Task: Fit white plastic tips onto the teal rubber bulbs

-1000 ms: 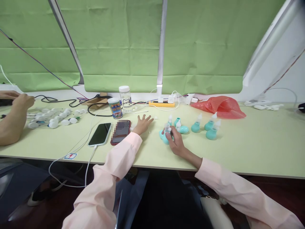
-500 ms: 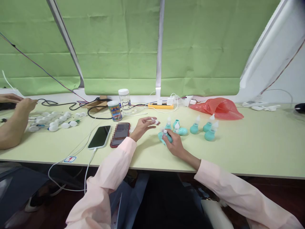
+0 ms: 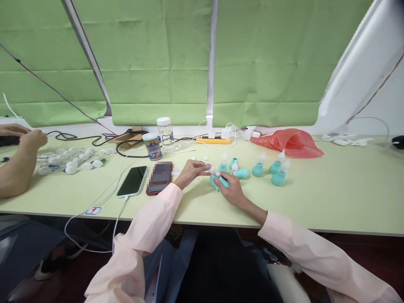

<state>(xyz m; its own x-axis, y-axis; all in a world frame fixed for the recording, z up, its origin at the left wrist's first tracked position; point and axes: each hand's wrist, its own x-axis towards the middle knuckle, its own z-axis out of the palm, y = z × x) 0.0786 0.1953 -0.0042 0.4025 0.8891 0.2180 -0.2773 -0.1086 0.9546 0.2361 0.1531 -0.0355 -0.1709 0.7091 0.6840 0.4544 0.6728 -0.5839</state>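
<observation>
My right hand [image 3: 232,189] is closed round a teal squeeze bulb [image 3: 224,182], tilted so its white neck faces left. My left hand [image 3: 193,172] pinches a small white nozzle piece [image 3: 213,170] at the bulb's neck; whether the two are joined I cannot tell. Another teal bulb [image 3: 213,182] lies on the table just below, partly hidden. Behind my right hand are a bulb with a clear tip [image 3: 222,166], an open bulb [image 3: 233,162] and a bulb on its side [image 3: 243,173]. Farther right stand three bulbs with pointed tips [image 3: 258,169].
Two phones [image 3: 131,182] lie left of my hands, one with a white cable. Behind them are a printed can [image 3: 152,147], a clear jar [image 3: 166,136] and a power strip [image 3: 213,140]. A red plastic bag [image 3: 288,143] lies at back right. Another person's hands [image 3: 30,136] are at far left.
My left hand has moved slightly right and down, bringing the white nozzle piece to the bulb in my right hand. That bulb has tilted leftward. Small white pieces behind my left hand are now uncovered.
</observation>
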